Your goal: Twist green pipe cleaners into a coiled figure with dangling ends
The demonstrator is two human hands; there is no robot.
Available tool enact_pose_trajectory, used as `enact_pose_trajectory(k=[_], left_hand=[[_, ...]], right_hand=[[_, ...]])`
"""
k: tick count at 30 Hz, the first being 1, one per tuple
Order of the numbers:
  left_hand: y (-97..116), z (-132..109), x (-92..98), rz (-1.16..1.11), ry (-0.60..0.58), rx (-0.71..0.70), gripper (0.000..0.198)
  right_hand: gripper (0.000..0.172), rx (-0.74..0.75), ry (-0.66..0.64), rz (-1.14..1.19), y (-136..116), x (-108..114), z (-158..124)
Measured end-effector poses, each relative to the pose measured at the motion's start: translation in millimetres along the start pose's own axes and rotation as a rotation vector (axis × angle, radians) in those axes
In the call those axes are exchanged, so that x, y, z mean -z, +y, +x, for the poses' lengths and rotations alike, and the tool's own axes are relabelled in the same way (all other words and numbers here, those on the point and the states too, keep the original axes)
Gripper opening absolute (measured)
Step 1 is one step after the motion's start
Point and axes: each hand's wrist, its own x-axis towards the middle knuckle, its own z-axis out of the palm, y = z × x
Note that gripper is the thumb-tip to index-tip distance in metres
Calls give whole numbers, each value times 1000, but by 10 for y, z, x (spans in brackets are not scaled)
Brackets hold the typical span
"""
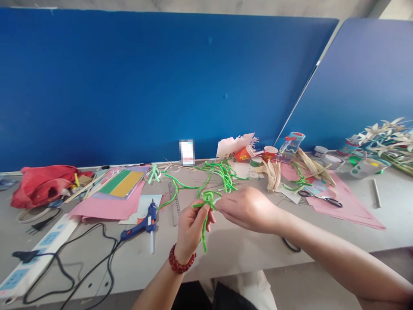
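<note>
My left hand (192, 227), with a red bead bracelet at the wrist, is closed round a twisted green pipe cleaner piece (206, 206) whose stem hangs down below the fingers. My right hand (247, 208) comes in from the right and pinches the top of the same green piece, fingers closed. Both hands hover above the front of the grey table (235, 252). A loose heap of green pipe cleaners (222, 171) lies just behind the hands.
A blue glue gun (142, 224), a ruler (173, 202), pink and coloured paper sheets (119, 189), a red cloth (45, 181) and a power strip (35, 254) lie left. Scissors (322, 199), dried husks (272, 172), paper cups (245, 153), jars and husk flowers (383, 137) are right. Blue partitions stand behind.
</note>
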Motion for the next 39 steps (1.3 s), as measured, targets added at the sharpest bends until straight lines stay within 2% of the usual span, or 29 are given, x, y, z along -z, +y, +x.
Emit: enact_pose_trajectory(k=[5,9,13,16,18,23,27,32,39], left_hand=[[40,-2,82,298,-130,-3,30],[175,8,108,676,-259,-134,29],[271,-3,112,815,-423,-195,25],[266,-19,142,815,-542,-240,25],[251,-26,173,782,-582,-266,28],[253,-28,246,683,-557,-314,34],[241,-31,262,584,-512,-322,34],[117,-55,272,427,-366,-284,30],[-15,-41,252,150,-189,-131,28]], right_hand=[[25,118,-31,-159,-39,67,64],[22,197,-119,-126,27,183,191],[14,204,-315,60,149,268,350],[12,189,-424,309,252,265,441],[12,167,-459,463,316,235,464],[10,120,-367,670,421,143,401],[13,73,-283,728,436,81,297],[15,2,-168,689,379,27,172],[13,-161,5,540,154,1,86]])
